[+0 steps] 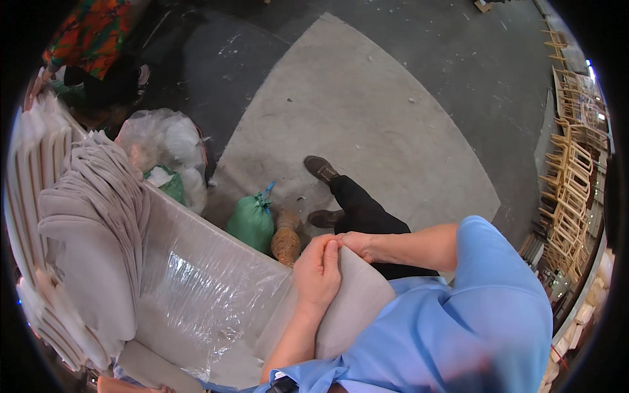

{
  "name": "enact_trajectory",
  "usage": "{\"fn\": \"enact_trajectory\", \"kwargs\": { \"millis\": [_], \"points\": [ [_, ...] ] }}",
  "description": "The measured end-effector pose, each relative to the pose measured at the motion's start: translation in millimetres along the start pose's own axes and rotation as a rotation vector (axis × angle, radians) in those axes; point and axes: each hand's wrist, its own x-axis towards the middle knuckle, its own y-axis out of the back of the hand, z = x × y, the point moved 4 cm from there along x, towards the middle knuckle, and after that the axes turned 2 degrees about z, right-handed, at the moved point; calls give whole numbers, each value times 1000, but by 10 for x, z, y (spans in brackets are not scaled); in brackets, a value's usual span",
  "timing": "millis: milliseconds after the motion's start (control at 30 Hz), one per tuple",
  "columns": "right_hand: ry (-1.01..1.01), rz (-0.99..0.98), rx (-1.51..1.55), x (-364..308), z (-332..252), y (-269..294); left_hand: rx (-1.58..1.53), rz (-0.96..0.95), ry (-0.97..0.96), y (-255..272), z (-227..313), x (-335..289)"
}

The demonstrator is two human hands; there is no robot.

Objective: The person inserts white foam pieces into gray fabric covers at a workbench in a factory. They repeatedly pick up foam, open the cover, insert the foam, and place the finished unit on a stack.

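Observation:
A light grey fabric cover or padded piece (357, 295) leans against my front, its rounded edge facing the floor. At its top corner my left hand (318, 272) has its fingers curled closed on the edge. My right hand (356, 245) meets the left there, fingers closed on the same corner; the fingertips are partly hidden. Left of the hands lies a work table (213, 288) covered with grey material and shiny clear plastic film. On its far left sits a pile of folded grey fabric covers (108, 177).
White-edged panels (39, 164) stand stacked at the left. A green tied bag (251, 223), a brown speckled object (286, 242) and clear plastic bags (164, 137) rest on the floor beyond the table. Pale wooden frames (570, 196) line the right. A person in a colourful top (92, 36) is at upper left.

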Motion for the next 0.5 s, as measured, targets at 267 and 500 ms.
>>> {"fn": "enact_trajectory", "kwargs": {
  "millis": [267, 500],
  "points": [
    [432, 15, 259, -496, -124, -129, 21, -46, -27, 203, -132, -360],
    [357, -99, 306, -345, 21, -283, 45, -44, -161, 127, -124, -350]
  ]
}}
